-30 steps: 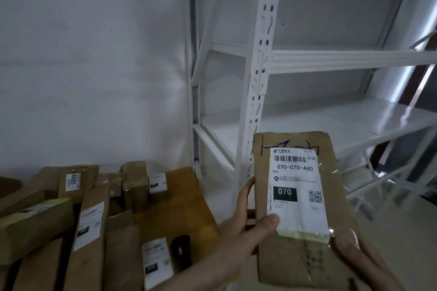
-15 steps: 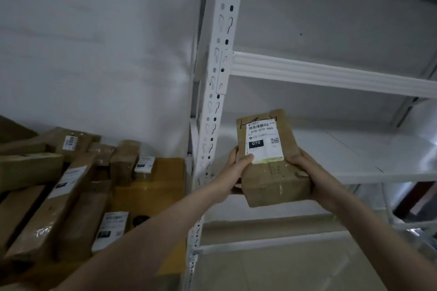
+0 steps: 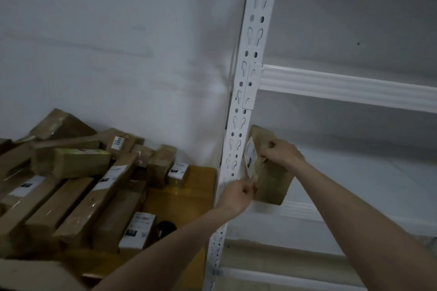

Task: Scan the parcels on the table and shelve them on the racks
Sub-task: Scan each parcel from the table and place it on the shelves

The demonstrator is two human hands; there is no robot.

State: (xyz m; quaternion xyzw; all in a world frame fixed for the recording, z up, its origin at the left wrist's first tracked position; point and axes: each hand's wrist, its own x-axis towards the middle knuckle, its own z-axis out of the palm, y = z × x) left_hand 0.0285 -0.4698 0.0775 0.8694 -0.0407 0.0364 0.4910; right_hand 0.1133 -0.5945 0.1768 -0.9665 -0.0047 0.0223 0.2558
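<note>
Presently, both hands were clamped on one brown parcel, which stood on edge at the left end of the white shelf, just beside the perforated upright of the rack. The right hand gripped the parcel's upper edge, fingers curled over the top. The left hand pinched the lower near corner, next to the white shipping label, which faced left toward the upright. The label's print was too foreshortened to read. Whether the parcel's base rested fully on the shelf could not be told; its near bottom corner sat at the shelf's front lip.

A horizontal beam of the rack ran above the parcel, joined to the upright by a bracket. A lower beam crossed near the bottom of the view.

To the left, the yellow table carried a pile of parcels, long cardboard boxes stacked at mixed angles, several with white labels. A dark object lay on the table near the closest labelled box; its type could not be identified. The table's right edge stood just beside the upright. A plain pale wall rose behind the table.
</note>
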